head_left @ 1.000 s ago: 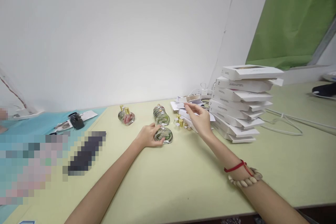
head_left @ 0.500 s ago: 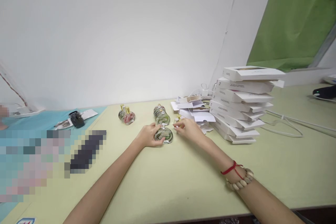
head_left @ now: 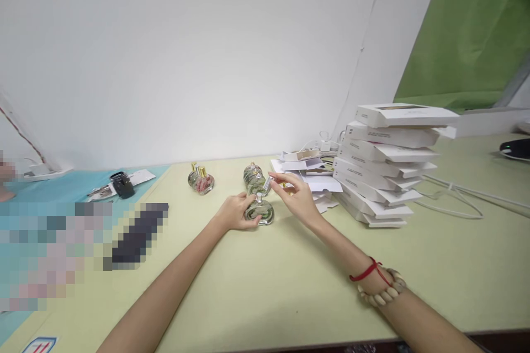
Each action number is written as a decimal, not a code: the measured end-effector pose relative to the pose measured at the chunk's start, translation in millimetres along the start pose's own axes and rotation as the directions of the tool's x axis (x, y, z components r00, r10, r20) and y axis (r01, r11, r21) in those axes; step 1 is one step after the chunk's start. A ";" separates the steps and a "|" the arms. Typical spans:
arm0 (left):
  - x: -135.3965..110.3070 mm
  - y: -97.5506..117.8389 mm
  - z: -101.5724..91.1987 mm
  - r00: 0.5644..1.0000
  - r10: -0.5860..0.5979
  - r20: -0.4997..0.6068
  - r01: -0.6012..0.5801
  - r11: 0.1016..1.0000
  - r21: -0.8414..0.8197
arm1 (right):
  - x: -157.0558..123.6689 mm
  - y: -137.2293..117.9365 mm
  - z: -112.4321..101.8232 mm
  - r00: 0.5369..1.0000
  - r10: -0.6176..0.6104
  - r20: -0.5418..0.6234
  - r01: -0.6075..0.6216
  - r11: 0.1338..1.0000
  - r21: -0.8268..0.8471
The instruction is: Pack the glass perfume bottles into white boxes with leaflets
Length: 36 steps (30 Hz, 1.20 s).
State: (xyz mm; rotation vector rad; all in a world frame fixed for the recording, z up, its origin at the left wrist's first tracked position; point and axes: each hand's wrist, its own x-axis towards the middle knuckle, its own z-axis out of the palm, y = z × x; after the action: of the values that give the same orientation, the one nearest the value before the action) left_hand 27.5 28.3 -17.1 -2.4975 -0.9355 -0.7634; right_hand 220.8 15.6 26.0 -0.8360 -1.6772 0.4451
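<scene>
**Bottle in one hand, cap in the other**

Dead centre, a bit below the middle, the left hand (head_left: 235, 214) is curled round the side of a squat glass bottle (head_left: 260, 213) with greenish stuff inside. Its fingers are closed on it. The bottle stands upright on the pale green table (head_left: 265, 287), with its little neck bare on top.

The right hand (head_left: 297, 198) comes in from the lower right and pinches a small silvery cap (head_left: 267, 182) between thumb and fingertips. The cap is in the air just above the bottle's neck and a touch to the right, not touching it as far as I can see. That wrist has a red string and a bead bracelet (head_left: 383, 291).

Just behind sit more green bottles (head_left: 253, 176), and further left two pink bottles (head_left: 201, 182) with gold tops. Right of centre is a leaning stack of white boxes (head_left: 385, 165), with loose card bits (head_left: 308, 168) between it and the hands. A white cable (head_left: 455, 198) loops off to the right. On the left there's a blue cloth (head_left: 62, 193) with a black jar (head_left: 122, 186) on it. A green curtain (head_left: 467, 38) fills the upper right.
</scene>
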 end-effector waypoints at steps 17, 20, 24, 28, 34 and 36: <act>-1.7 -0.5 1.7 0.998 -0.052 0.024 0.054 0.997 -0.055 | -8.3 -1.5 9.0 0.977 0.021 0.213 -0.031 0.999 0.044; -1.7 -0.4 1.5 0.999 -0.050 0.019 0.051 0.998 -0.043 | -5.4 0.1 6.8 0.971 0.013 0.237 -0.026 0.998 0.051; -1.5 0.1 1.0 0.999 -0.045 0.001 0.045 0.998 -0.047 | -2.2 0.4 5.7 0.951 0.064 0.303 -0.086 0.995 0.058; -1.2 0.4 0.4 0.999 -0.047 0.013 0.048 0.997 -0.053 | -1.8 0.9 6.8 0.928 0.106 0.358 -0.151 0.983 0.101; -0.5 1.3 0.4 0.998 -0.063 0.001 0.063 0.997 -0.038 | -9.9 1.1 8.9 0.933 0.074 0.353 -0.115 0.989 0.095; -0.6 2.3 0.1 0.998 -0.057 -0.013 0.056 0.997 -0.049 | -14.3 0.6 9.9 0.932 0.057 0.359 -0.086 0.994 0.068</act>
State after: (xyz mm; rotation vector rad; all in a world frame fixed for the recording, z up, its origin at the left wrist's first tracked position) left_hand 28.7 26.4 -17.9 -2.5135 -0.9978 -0.8298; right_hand 212.9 7.0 13.1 -0.7901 -1.9498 0.7482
